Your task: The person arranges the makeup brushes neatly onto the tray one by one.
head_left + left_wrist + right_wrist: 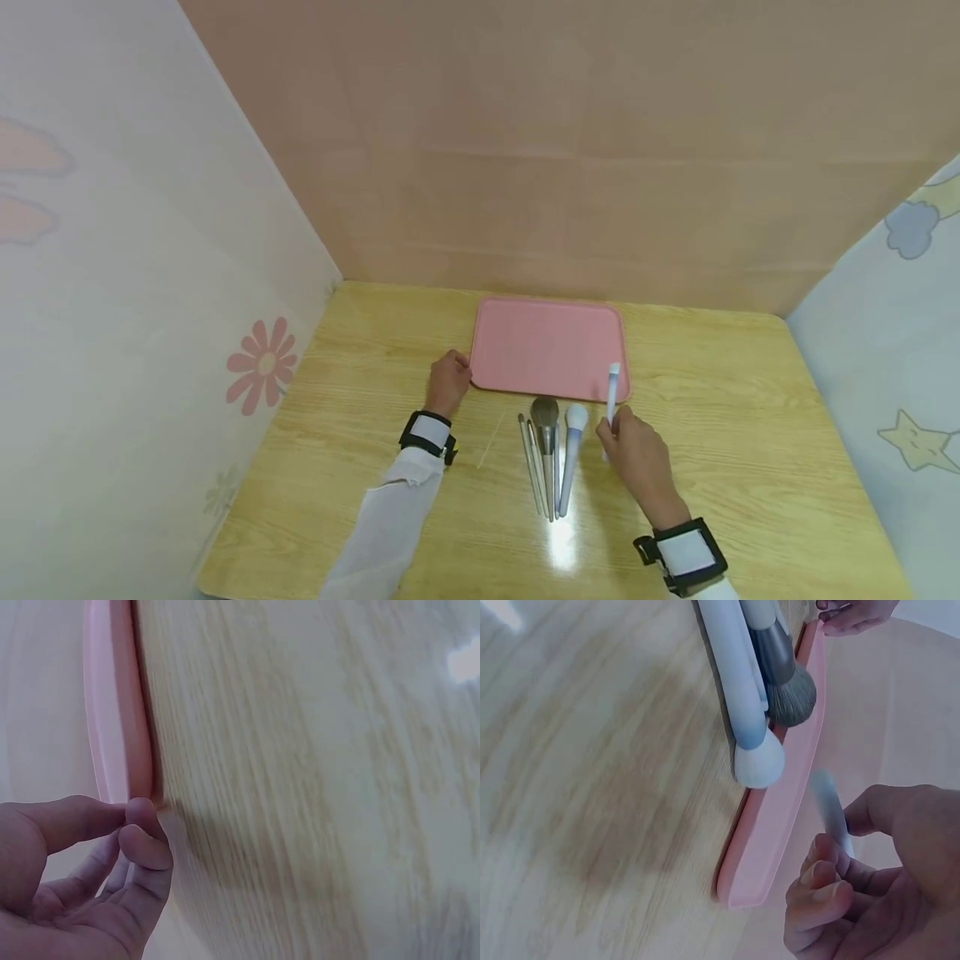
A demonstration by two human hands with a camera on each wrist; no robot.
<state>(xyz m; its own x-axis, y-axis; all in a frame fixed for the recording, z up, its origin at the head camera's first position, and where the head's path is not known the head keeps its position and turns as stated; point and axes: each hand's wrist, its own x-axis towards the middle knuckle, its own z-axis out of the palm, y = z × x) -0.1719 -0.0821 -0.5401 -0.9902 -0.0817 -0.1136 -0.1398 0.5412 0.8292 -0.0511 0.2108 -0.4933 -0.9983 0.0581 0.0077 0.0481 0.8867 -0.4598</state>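
Note:
My left hand (448,385) is at the near left corner of a pink tray (547,350). In the left wrist view its thumb and fingertips pinch the tray's corner. My right hand (641,454) holds a slim makeup brush (612,387) with a white handle between thumb and fingers. That brush points away from me, its pale tip over the tray's near right corner. Between the hands lie several other makeup brushes, among them a large dark-bristled brush (545,412) and a white-bristled brush (576,417) with a bluish-white handle.
The wooden table (750,433) carries the tray near its back edge. A pinkish-brown backdrop (585,150) rises behind, with patterned white cloth (150,317) at the left side and similar cloth (885,367) at the right. Slim brushes (532,471) lie left of the large one.

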